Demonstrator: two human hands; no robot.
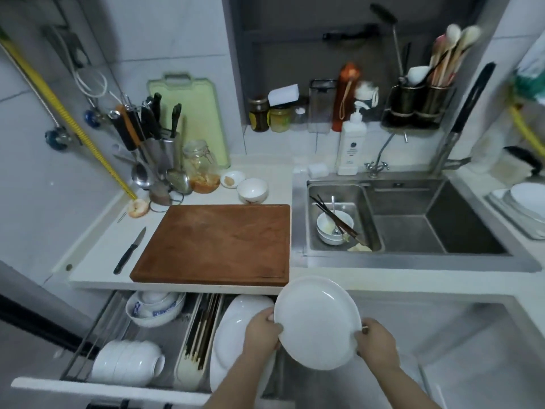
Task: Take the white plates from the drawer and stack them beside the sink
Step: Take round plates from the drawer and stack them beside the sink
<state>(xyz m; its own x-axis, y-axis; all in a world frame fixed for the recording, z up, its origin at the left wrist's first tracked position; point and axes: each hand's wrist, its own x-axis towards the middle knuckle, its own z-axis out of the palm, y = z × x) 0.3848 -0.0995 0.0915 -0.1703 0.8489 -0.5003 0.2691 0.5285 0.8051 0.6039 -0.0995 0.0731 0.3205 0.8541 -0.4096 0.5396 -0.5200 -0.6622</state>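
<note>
White plate (317, 321), one, gripped at opposite rims by both hands: left (263, 329), right (376, 342); drawer (112, 389) open.

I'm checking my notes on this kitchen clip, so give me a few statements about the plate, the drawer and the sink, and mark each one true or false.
1. Both hands hold one white plate by opposite edges: the left hand and the right hand. True.
2. The drawer is closed. False: it is pulled open, with more white plates in it.
3. The wooden cutting board has a plate stack on it. False: its top is bare.
4. White bowls with chopsticks sit in the sink. True.
5. A black-handled knife lies left of the cutting board. True.
</note>
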